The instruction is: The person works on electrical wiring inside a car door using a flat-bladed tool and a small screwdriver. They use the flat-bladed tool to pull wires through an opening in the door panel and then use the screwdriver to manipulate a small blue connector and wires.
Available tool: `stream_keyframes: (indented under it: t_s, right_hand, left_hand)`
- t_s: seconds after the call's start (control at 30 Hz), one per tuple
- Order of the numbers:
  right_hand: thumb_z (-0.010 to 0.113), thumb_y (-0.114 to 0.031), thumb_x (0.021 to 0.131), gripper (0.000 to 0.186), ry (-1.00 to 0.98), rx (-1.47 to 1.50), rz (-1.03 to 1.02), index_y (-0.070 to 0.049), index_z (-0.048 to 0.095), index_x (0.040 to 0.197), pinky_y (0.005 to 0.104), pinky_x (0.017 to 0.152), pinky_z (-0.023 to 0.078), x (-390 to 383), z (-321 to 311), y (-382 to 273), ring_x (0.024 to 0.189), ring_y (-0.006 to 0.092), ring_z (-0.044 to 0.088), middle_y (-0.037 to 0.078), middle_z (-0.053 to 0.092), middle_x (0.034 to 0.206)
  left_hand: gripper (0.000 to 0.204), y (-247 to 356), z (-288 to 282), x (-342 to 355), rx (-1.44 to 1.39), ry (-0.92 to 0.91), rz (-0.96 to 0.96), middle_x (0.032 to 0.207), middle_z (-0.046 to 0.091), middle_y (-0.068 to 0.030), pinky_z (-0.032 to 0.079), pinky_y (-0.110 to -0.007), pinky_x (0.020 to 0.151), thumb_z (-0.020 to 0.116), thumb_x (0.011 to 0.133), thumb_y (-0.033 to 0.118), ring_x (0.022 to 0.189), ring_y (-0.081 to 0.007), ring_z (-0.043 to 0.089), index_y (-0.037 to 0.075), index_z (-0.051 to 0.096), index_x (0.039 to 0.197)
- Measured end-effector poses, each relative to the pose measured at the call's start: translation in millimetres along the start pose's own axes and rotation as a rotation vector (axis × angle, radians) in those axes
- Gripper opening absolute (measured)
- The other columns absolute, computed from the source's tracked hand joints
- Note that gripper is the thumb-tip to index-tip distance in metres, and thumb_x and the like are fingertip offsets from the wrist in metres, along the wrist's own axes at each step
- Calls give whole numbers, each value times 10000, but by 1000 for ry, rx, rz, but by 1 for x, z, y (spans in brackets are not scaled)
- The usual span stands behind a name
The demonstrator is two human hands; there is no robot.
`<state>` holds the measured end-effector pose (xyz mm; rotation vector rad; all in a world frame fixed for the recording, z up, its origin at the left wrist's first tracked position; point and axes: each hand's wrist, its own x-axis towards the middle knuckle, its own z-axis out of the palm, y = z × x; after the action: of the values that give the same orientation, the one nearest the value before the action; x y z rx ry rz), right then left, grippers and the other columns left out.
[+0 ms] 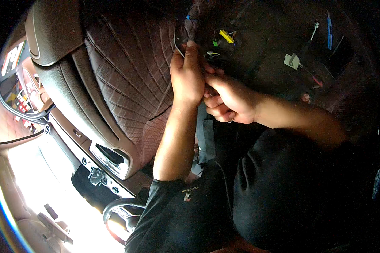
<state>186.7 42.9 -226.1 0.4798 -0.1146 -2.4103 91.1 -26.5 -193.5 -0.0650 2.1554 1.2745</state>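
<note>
My left hand (187, 80) is closed on a dark trim piece with a thin pale edge (180, 45), at the border of the quilted brown seat (135, 63). Its thumb presses on top and points away from me. Just to the right, my right hand (232, 99) is closed, fingers curled, and meets the left hand near its palm. Whatever its fingers grip is hidden. Beyond the hands lie a yellow connector (226, 36) with thin wires, a small green connector (215, 43) and a pale curved piece (212, 53), in dim light.
On the dark surface at the right are a blue-handled tool (329, 33), a slim metal tool (314, 31), a pale square tag (291, 61) and a red-tipped thing (318, 82). At the left are a seat back (57, 40), the dashboard (63, 135) and a steering wheel (112, 211).
</note>
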Motion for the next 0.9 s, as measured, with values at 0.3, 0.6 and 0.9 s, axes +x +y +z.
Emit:
stream_keyframes:
  t_s: [0.3, 0.6, 0.9]
  right_hand:
    - [389, -554, 945, 437, 37, -43, 33, -212, 355, 674, 200, 324, 139, 4, 2, -12, 370, 39, 184, -98, 217, 503]
    - [342, -587, 942, 468, -46, 40, -52, -188, 391, 701, 241, 381, 171, 32, 3, 7, 408, 74, 195, -84, 196, 508]
    - [339, -549, 952, 426, 68, -45, 11, -202, 384, 709, 212, 347, 152, 10, -4, -2, 377, 45, 174, -103, 215, 504]
  left_hand:
    - [411, 1, -5, 16, 212, -26, 42, 577, 567, -39, 403, -280, 502, 407, 996, 324, 512, -141, 514, 65, 575, 723]
    - [386, 10, -25, 40, 589, -22, 49, 623, 619, -73, 456, -307, 542, 466, 978, 335, 564, -167, 589, 19, 596, 799]
    - [469, -4, -4, 16, 364, -8, -30, 557, 588, -72, 429, -316, 499, 396, 980, 331, 516, -145, 548, 9, 569, 686]
